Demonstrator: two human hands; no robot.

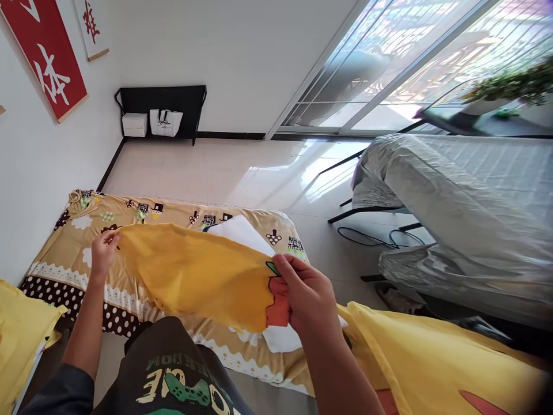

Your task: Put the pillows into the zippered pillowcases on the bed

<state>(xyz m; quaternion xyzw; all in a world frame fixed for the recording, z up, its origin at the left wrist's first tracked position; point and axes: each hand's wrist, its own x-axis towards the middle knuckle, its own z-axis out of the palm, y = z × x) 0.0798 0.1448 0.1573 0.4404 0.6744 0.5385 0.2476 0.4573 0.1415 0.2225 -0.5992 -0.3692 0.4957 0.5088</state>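
Stretched between my hands is a yellow cloth (194,271) with a red and green print near its right end. My left hand (104,249) pinches its far left corner between thumb and fingers. The right end is gripped by my right hand (305,288), thumb on top. Beneath the cloth lies a patterned bed cover (168,210) in tan with brown polka-dot and white lace bands. Something flat and white (242,233) rests on the cover, partly hidden by the cloth. More yellow fabric (415,351) is at the lower right, and another yellow piece (26,334) at the left edge.
A large piece of furniture under a grey plastic sheet (458,202) stands at the right, with a cable (367,237) on the floor beside it. Against the back wall, a black bench (185,95) holds a white box (135,124) and a white bag (166,123). Glass doors (367,69) are behind.
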